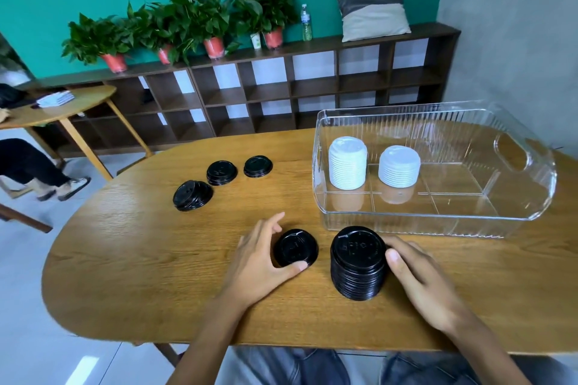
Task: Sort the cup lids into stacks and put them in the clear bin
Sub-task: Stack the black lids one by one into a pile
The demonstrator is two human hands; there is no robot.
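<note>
Far left: a second small table (59,109) with white items on it, and a seated person's legs (37,169) beside it. Behind, a low dark shelf unit (281,84) carries potted plants (187,19), a bottle (306,23) and a cushion (373,9).

On the wooden table (140,259), left of centre, three small groups of black lids: a loose, slanted pile (192,196), a short stack (221,172), another short stack (258,166), all apart from each other.

Near edge: the left hand (261,262) curls round a low black lid pile (296,247), thumb at its near rim, fingers at its left side. Just right, a tall black lid stack (359,262) stands upright; the right hand (422,278) holds its right side, thumb on the wall, fingers behind it.

Right: the clear bin (438,216) sits on the table. Inside, two white lid stacks, a taller one (347,162) in the far-left area and a shorter one (399,166) beside it, not touching.
</note>
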